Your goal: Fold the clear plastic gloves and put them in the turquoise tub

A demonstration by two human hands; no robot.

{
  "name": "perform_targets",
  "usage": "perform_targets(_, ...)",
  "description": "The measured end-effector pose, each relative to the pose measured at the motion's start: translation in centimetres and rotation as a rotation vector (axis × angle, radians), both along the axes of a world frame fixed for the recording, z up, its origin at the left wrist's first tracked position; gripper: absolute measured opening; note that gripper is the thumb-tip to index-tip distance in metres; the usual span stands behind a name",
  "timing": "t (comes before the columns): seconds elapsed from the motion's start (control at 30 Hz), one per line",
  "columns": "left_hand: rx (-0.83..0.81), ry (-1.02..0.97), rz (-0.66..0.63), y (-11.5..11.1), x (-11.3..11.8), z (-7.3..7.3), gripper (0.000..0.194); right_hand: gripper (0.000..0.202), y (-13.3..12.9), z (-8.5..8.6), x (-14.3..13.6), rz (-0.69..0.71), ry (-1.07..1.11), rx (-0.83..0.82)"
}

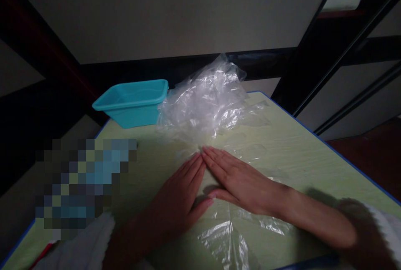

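So the turquoise plastic basin [138, 113] is my reference point here, sitting at the far left part of a pale green wood-grain table [316, 174] with blue edging. Right beside it, on its right, there's a big crumpled heap of clear plastic film [206, 103], kinda shiny. Closer to the wearer than the basin, and off to its right, a thin clear plastic sheet [230, 238] lies spread on the tabletop. Can't tell if it's joined to the heap.

Both hands are on that sheet. The left hand [184, 190] is flat and relaxed, gripping nothing, and the right hand [233, 178] is the same, fingers straight. Their fingertips come together in a point, thumbs nearly meeting too. White fuzzy sleeves [84, 243] on both arms. Whatever's on the near side of the basin, toward the left, is pixelated out, so no clue.
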State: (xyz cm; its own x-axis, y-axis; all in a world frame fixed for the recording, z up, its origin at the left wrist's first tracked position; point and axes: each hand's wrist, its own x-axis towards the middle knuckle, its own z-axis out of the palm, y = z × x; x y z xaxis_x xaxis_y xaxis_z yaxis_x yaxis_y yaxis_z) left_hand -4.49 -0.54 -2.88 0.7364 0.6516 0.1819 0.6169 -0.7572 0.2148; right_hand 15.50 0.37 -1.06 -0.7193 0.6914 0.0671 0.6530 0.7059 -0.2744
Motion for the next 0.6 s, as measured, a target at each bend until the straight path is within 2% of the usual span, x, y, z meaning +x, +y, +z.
perform_targets(0.2, -0.018, 0.092, 0.011, 0.3, 0.2, 0.1, 0.066, 0.082, 0.5, -0.2, 0.8, -0.014, -0.062, -0.094)
perform_targets(0.43, 0.009, 0.164, 0.027, 0.3, 0.3, 0.1, 0.067, 0.089, 2.7, -0.9, 3.5, -0.185, -0.145, -0.036)
perform_targets(0.6, 0.005, 0.151, 0.034, 0.3, 0.3, 0.3, 0.066, 0.093, 3.7, -1.3, 5.1, -0.234, -0.119, -0.015)
